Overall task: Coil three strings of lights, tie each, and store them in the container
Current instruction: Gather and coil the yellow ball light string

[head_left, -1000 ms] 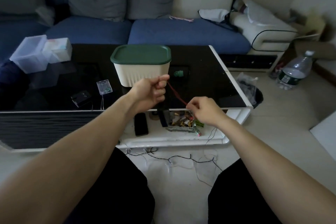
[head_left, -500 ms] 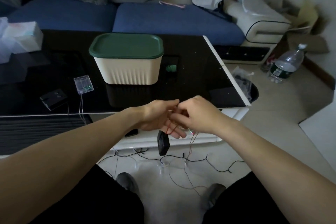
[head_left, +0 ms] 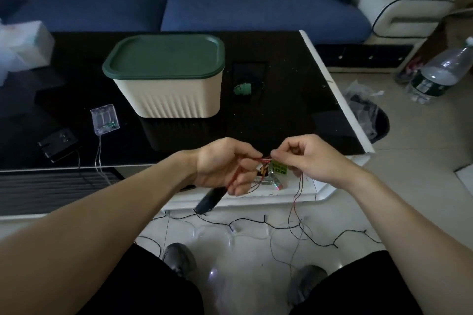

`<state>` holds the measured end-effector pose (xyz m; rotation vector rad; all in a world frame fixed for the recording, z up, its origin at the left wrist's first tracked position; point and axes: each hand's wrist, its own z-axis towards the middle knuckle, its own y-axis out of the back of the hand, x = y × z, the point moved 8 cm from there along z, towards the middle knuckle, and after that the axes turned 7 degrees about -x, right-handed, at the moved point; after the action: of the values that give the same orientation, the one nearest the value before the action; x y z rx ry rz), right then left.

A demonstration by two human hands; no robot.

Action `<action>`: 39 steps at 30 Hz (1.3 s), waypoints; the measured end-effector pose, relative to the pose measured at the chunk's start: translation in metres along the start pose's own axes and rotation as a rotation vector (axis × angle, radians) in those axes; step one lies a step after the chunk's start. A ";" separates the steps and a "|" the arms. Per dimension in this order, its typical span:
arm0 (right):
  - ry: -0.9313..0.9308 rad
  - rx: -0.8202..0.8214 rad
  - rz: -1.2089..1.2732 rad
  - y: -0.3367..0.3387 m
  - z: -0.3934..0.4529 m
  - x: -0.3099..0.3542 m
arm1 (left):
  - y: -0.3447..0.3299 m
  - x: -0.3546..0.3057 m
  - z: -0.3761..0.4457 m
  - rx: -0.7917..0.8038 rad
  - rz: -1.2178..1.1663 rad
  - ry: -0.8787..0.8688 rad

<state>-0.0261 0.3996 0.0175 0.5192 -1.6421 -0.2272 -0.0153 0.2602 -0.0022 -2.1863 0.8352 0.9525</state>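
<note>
The thin red wire of a light string (head_left: 266, 159) runs taut across the short gap between the two hands, just below the centre of the frame. The left hand (head_left: 225, 165) pinches it between thumb and forefinger, its lower fingers curled round more turns of wire, and a black battery pack (head_left: 210, 201) dangles blurred beneath it. The right hand (head_left: 311, 158) pinches the other side with thumb and forefinger, and loose wire drops from it to the floor.

Half a second ago the hands were pressed together with fingers overlapping; now they have drawn slightly apart, so a short span of wire shows between them. That looks like one more turn being laid onto the coil, and this first string is probably only partly wound, since much of it, with a black light string (head_left: 266, 221), still trails over the pale tiles at lower centre.

The cream container (head_left: 169, 94) stands on the black table (head_left: 294, 100) above the hands, its green lid (head_left: 163, 56) still on, so nothing is stored yet. A clear battery box (head_left: 105, 119) and a black battery box (head_left: 57, 144) lie at left, their thin leads running off the table's near edge. A plastic water bottle (head_left: 442, 71) stands at the right edge.
</note>
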 end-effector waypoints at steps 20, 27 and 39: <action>-0.407 -0.130 -0.014 -0.002 -0.003 -0.059 | 0.010 -0.030 0.024 -0.141 -0.162 -0.116; -0.282 -0.059 -0.254 -0.033 0.002 -0.042 | 0.023 -0.047 0.008 -0.172 -0.380 -0.229; -0.108 0.440 -0.628 -0.123 -0.030 -0.015 | 0.031 -0.014 0.004 -0.323 -0.015 -0.145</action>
<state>0.0289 0.3036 -0.0454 1.3792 -1.5946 -0.3593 -0.0471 0.2480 -0.0019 -2.3507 0.6301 1.2967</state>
